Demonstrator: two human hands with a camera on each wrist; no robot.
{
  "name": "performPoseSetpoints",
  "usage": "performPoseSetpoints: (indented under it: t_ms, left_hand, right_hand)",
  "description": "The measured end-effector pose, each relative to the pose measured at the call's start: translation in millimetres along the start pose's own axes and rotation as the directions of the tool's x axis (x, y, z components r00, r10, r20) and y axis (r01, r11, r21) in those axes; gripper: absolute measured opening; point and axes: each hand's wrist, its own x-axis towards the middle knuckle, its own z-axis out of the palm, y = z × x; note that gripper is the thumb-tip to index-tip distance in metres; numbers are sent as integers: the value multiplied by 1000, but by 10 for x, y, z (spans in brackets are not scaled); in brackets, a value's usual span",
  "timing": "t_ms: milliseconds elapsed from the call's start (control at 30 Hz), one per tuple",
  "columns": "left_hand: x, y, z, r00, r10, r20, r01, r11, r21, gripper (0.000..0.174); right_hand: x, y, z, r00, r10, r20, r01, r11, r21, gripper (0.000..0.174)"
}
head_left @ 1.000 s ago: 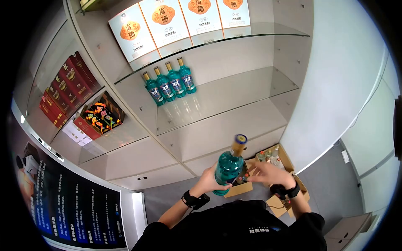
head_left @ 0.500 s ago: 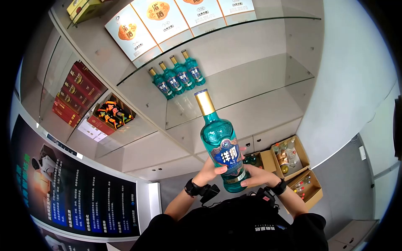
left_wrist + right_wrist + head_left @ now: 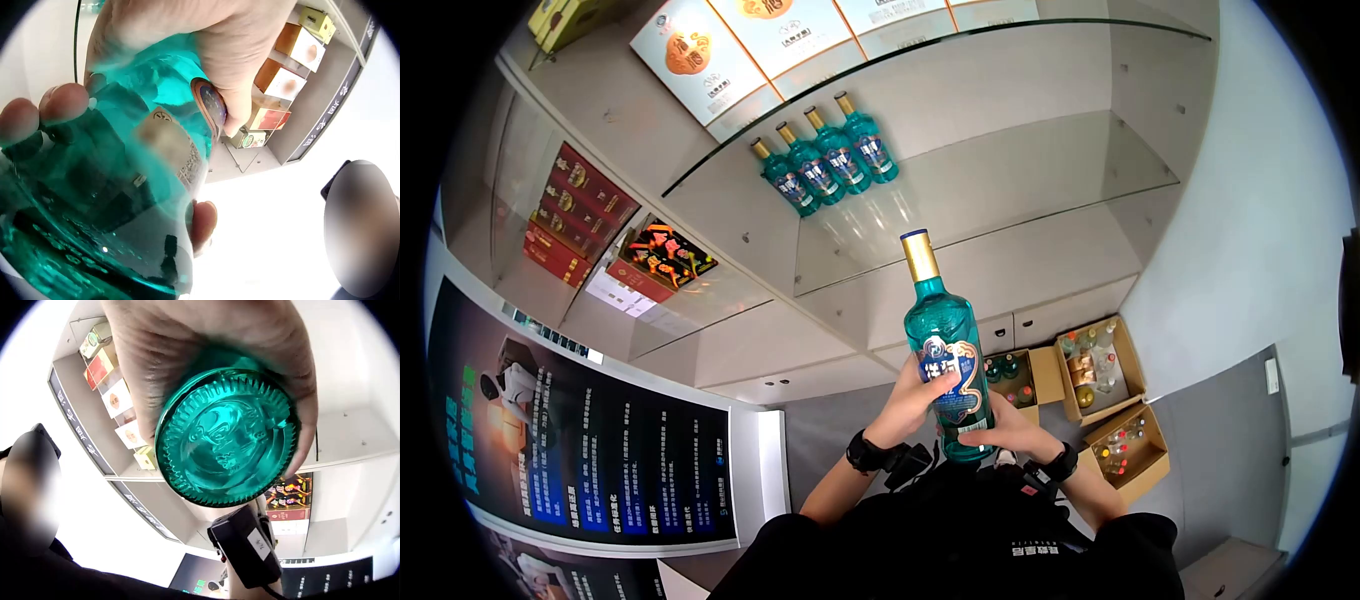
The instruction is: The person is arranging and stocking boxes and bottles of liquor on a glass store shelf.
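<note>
Both hands hold a teal glass liquor bottle (image 3: 941, 312) with a gold cap and a blue label, cap up and tilted, in front of the chest. My left hand (image 3: 907, 408) grips its middle, thumb across the label; in the left wrist view the fingers (image 3: 65, 103) wrap the glass. Lower down, my right hand (image 3: 1015, 428) grips the bottle near its base, thumb on the front. The ribbed round bottom of the bottle (image 3: 228, 440) faces the right wrist camera. Several matching teal bottles (image 3: 840, 160) stand in a row on the glass shelf (image 3: 1020, 175) ahead.
White gift boxes (image 3: 795, 40) line the shelf above. Dark red boxes (image 3: 585, 210) and a black patterned box (image 3: 662, 255) sit on left shelves. On the floor at right are cardboard boxes (image 3: 1135, 375) holding bottles. A dark printed panel (image 3: 590, 430) stands at left.
The right hand, apart from the bottle a second ago, has come onto its lower part. The bottle has turned so its label faces up toward the head camera, and it stands more upright.
</note>
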Motion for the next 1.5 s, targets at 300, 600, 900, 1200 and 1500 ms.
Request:
performPoseSetpoints:
  t_ms: [300, 600, 900, 1200, 1500]
  left_hand:
    - [312, -35, -223, 994, -48, 95, 52, 998, -42, 58]
    - [526, 119, -726, 980, -9, 198, 4, 1000, 27, 78]
    - [867, 201, -829, 973, 144, 178, -153, 987, 37, 73]
    - [1265, 375, -539, 927, 320, 194, -372, 843, 388, 74]
    - [2140, 209, -1414, 978, 190, -82, -22, 493, 870, 70]
  right_hand:
    - [157, -84, 39, 981, 139, -137, -120, 983, 140, 49]
    - [658, -296, 133, 972, 171, -159, -146, 977, 156, 55]
    - [967, -569, 18, 906, 211, -366, -319, 910, -265, 69]
    - [1120, -632, -702, 962, 64, -266, -214, 781, -586, 61]
    - [1458, -736, -1433, 941, -59, -332, -150, 809, -569, 62]
